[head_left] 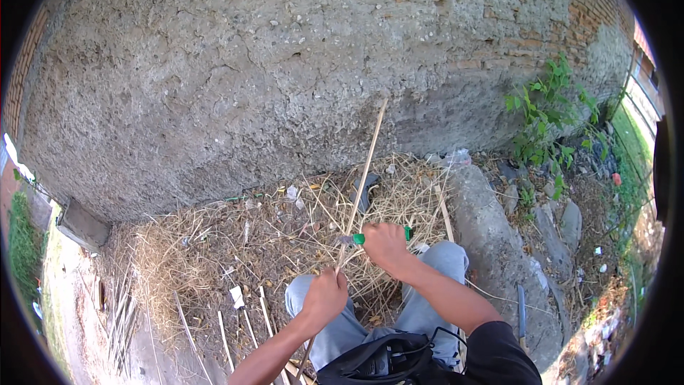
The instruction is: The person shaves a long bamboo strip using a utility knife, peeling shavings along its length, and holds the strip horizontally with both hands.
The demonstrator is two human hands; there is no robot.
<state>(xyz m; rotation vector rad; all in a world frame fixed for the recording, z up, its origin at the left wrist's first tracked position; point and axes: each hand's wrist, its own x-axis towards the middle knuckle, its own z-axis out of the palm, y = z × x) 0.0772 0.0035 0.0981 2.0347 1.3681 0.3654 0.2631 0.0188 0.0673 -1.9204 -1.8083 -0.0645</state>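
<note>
My left hand is closed around the lower part of a long pale bamboo strip, which slants up and away toward the wall. In my closed right hand is a knife with a green handle, most of it covered by my fingers. Its short dark blade meets the strip just above my left hand. Both hands are in front of my knees, over a heap of thin curled shavings.
A rough plastered wall rises ahead. To the right are a concrete slab with a long blue-grey tool on it, and a leafy plant. More strips lie at left. A black bag rests on my lap.
</note>
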